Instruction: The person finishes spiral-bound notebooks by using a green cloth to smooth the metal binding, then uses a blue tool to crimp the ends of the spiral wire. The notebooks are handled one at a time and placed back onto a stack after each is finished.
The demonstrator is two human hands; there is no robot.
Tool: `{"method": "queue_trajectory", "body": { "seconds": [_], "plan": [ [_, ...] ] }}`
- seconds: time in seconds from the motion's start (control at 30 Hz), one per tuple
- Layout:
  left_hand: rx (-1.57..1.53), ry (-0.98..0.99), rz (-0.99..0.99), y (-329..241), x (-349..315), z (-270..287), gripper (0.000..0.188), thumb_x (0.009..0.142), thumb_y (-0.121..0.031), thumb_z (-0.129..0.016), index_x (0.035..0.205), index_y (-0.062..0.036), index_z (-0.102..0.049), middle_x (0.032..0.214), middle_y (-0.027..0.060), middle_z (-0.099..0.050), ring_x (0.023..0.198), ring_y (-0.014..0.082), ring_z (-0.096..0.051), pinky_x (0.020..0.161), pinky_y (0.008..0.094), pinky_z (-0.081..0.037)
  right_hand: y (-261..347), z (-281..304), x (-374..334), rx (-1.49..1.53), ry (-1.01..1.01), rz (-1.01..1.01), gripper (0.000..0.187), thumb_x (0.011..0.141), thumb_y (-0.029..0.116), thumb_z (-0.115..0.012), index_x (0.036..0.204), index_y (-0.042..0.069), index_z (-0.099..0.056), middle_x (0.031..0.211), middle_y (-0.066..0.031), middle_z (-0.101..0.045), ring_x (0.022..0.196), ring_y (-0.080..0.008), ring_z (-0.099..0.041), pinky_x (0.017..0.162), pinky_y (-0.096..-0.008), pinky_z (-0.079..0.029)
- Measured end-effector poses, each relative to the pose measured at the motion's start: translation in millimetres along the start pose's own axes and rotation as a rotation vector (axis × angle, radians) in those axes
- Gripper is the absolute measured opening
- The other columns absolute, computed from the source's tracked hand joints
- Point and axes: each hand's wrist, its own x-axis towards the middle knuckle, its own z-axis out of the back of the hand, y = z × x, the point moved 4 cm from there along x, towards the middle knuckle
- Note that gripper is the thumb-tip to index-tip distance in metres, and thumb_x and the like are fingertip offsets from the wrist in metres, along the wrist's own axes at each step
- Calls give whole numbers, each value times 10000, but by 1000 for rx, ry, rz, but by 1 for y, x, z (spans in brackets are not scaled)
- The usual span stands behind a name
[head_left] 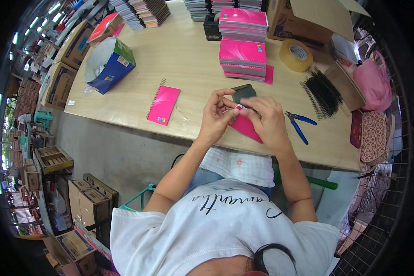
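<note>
Both my hands meet over the table's near edge. My left hand point(217, 117) pinches a small white-and-red piece point(239, 107) between thumb and fingers; its kind is too small to tell. My right hand point(267, 118) is closed beside it, fingertips curled in close to the piece, and what they grip is hidden. Under the hands lies a pink notebook cover point(247, 129). A dark grey-green flat piece point(244, 93) sits just beyond my fingers. Blue-handled cutters point(300, 125) rest to the right of my right hand. Left of my left hand lies a pink spiral notebook point(163, 105).
Stacks of pink notebooks point(243, 54) stand at the back, near a yellow tape roll point(296, 54). Black spiral coils point(322, 93) lie at the right, beside a patterned pouch point(373, 136). A blue-green carton point(112, 69) stands on the left. An open cardboard box point(299, 34) is behind.
</note>
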Motion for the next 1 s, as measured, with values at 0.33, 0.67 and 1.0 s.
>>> {"method": "queue_trajectory", "body": {
  "seconds": [0.33, 0.67, 1.0],
  "plan": [
    [-22, -73, 74, -18, -4, 17, 671, 864, 32, -650, 1444, -31, -321, 938, 119, -691, 874, 127, -646, 780, 250, -525, -131, 32, -97, -524, -401, -45, 462, 843, 216, -683, 1265, 76, -559, 1109, -145, -527, 1074, -343, -521, 989, -520, -362],
    [57, -22, 114, -40, -5, 2, 676, 858, 53, -637, 1444, -36, -313, 899, 113, -692, 848, 107, -652, 722, 214, -525, 35, 66, -13, -611, -326, 710, 376, 726, 219, -723, 1077, 98, -665, 1041, -36, -602, 1008, -209, -581, 1078, -480, -342],
    [152, -53, 91, -42, -9, 5, 636, 864, 48, -640, 1423, -38, -349, 912, 93, -688, 838, 102, -645, 728, 230, -522, 34, 56, 1, -391, -26, 461, 249, 803, 204, -669, 1005, 59, -683, 916, -97, -642, 875, -240, -644, 859, -407, -495]
  ]
}}
